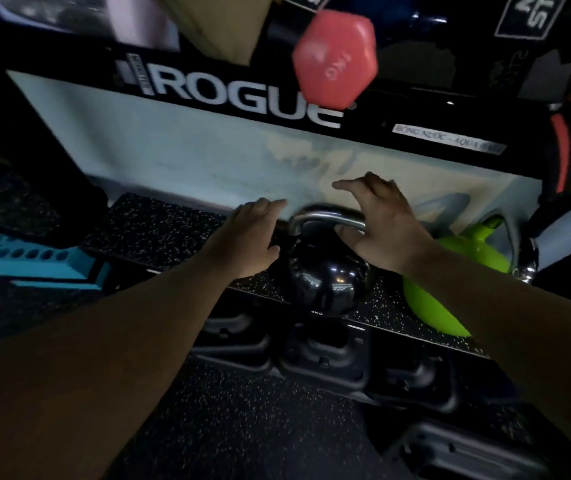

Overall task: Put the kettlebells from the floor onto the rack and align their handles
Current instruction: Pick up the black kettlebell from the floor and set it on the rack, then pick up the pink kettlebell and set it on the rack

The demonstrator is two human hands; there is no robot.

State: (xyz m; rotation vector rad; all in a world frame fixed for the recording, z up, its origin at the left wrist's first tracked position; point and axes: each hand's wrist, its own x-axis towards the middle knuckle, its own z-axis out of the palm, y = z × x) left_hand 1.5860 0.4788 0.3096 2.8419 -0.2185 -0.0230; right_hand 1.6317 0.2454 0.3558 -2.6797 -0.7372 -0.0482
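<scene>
A kettlebell stands on the rack shelf, handle up; a second kettlebell lies tilted just to its right on the same shelf; the left hand is beside the first kettlebell's left, the right hand over its handle; a dumbbell sits on the level above; a holed block lies left of the shelf.

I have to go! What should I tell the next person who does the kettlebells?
Left hand: open, beside the black kettlebell.
Right hand: open fingers over its steel handle, thumb under, not clamped.
The black kettlebell stands on the shelf. A green kettlebell sits to its right, tilted.
Left: line up both handles; the view shows no floor to check for more.
</scene>
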